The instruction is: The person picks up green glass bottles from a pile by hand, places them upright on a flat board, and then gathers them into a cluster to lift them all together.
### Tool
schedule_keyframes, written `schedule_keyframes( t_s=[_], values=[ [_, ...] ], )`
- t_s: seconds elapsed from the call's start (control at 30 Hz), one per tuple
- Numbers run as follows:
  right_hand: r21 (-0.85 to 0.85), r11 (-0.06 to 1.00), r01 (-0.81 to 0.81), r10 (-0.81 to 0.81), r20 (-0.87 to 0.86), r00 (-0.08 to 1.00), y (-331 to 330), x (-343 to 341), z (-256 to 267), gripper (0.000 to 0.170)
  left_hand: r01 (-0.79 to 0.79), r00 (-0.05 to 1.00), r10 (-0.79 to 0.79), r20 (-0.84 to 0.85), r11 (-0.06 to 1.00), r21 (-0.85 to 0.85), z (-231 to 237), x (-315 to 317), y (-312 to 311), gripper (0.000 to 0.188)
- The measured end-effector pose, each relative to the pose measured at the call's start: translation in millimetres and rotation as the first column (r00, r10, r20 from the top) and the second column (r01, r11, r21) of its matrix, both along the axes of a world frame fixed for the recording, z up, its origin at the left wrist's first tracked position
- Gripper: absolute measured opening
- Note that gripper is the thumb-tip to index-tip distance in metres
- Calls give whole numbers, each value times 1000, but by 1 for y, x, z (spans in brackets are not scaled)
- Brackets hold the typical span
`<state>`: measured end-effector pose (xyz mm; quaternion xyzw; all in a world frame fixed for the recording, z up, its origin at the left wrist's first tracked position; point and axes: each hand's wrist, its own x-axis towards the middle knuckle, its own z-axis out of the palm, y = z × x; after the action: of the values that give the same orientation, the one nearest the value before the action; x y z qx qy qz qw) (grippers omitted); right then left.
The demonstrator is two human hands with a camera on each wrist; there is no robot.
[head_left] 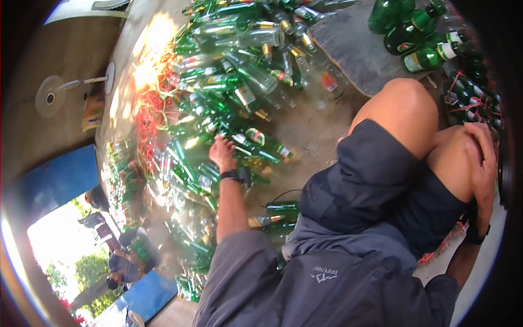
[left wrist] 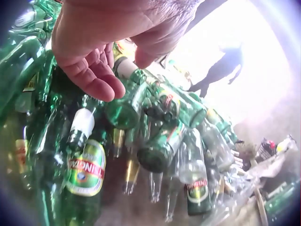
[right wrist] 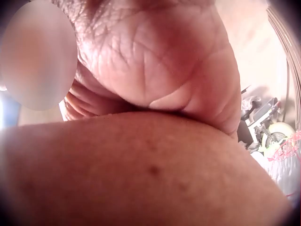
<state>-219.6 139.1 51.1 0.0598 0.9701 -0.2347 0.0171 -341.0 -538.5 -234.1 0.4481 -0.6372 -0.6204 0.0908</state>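
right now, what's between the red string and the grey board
A heap of green and clear bottles lies between string and board, seen in the head view.

One bottle (left wrist: pixel 193 157) says TSINGTAO on its label (left wrist: pixel 197 190). The letters on the grey shirt (head_left: pixel 245 294) are too hard to read.

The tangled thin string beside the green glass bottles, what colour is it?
The string is mostly red-orange, paler yellowish in places; best seen in the head view.

Left hand (head_left: pixel 222 155) outstretched, fingers (left wrist: pixel 96 84) bent.
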Motion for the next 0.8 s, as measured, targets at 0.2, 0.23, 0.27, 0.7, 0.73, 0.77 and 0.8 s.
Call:
schedule_keyframes(
  t_s=[0.2,0.23,0.27,0.7,0.73,0.77,0.8],
  values=[
    [2,999,-43,43,-192,980,-25,-14,17,27,484,869,-336,362,432,-761,-5,-39,-39,48],
    [3,1000,-26,26,-180,983,-27,-14,19,26,503,843,-366,395,273,-820,9,-40,-21,51],
    [-5,1000,-16,15,-170,985,-29,-15,20,26,542,819,-371,438,250,-802,19,-41,-6,50],
    [-14,999,44,-46,-221,974,-30,-13,20,25,708,638,-353,685,-82,-702,16,-59,-22,33],
    [-10,999,51,-52,-217,975,-32,-13,21,25,715,632,-359,687,-70,-695,18,-58,-21,31],
    [-10,999,50,-51,-230,972,-32,-13,20,25,697,634,-377,675,-101,-710,21,-56,-19,27],
    [-9,999,49,-49,-240,970,-32,-13,18,24,726,623,-378,685,-49,-686,23,-56,-19,29]
  ],
)
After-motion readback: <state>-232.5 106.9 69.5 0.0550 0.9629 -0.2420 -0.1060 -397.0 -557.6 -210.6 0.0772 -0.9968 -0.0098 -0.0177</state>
